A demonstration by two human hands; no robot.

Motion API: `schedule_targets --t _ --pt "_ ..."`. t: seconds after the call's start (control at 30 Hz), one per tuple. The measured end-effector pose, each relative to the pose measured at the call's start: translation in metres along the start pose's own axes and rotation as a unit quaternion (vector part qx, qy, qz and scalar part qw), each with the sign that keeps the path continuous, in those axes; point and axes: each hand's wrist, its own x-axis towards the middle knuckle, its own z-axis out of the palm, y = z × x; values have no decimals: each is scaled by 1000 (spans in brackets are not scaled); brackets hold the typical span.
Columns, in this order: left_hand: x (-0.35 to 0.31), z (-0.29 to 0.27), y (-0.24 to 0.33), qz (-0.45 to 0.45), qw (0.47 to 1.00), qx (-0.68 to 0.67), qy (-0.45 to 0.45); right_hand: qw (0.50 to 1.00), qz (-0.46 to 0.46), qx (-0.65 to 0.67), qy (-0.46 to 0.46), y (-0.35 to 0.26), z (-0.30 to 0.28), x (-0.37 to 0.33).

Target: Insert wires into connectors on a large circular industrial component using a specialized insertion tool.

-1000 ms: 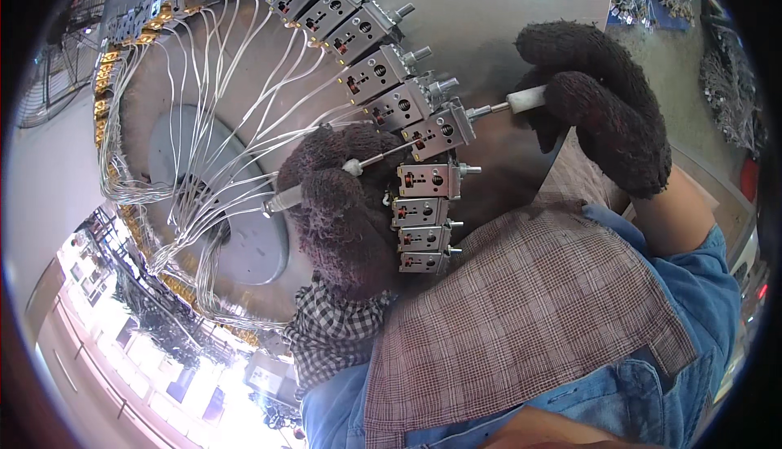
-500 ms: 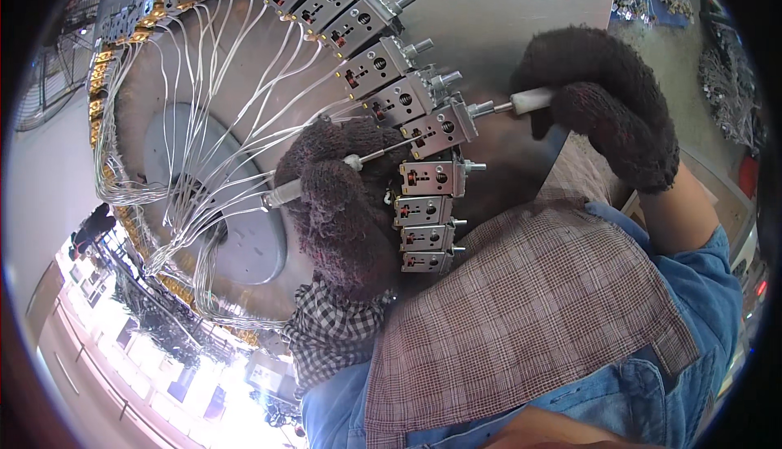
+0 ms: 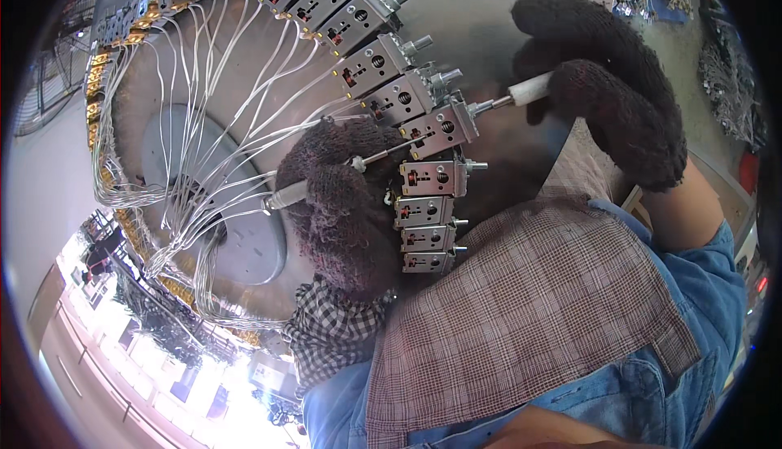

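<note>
Now, the left hand [image 3: 336,204] grips a screwdriver [image 3: 287,196], the right hand [image 3: 615,94] a white-handled tool [image 3: 531,89]. Ideally, align that tool with the metal stem [image 3: 483,107].

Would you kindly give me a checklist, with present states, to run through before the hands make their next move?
1. Left hand gripping its white-handled screwdriver: ok, fingers closed around it.
2. Screwdriver tip fully seated in the metal unit: cannot tell; it reaches the front face, but depth is unclear.
3. Right hand gripping the second white-handled tool: ok, held at the handle.
4. Second tool lined up with the unit's projecting shaft: ok, it appears to meet the end.
5. White wires well away from the left hand: not ok, several run right up to it in view.
</note>
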Motion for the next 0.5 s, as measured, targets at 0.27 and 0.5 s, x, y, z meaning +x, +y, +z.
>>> schedule_targets --t 0.27,0.5 --pt "-4 1 2 -25 1000 -13 12 998 44 -21 -48 0 -7 3" --pt "0 2 -9 22 999 30 14 931 -123 -336 -68 11 -20 2"
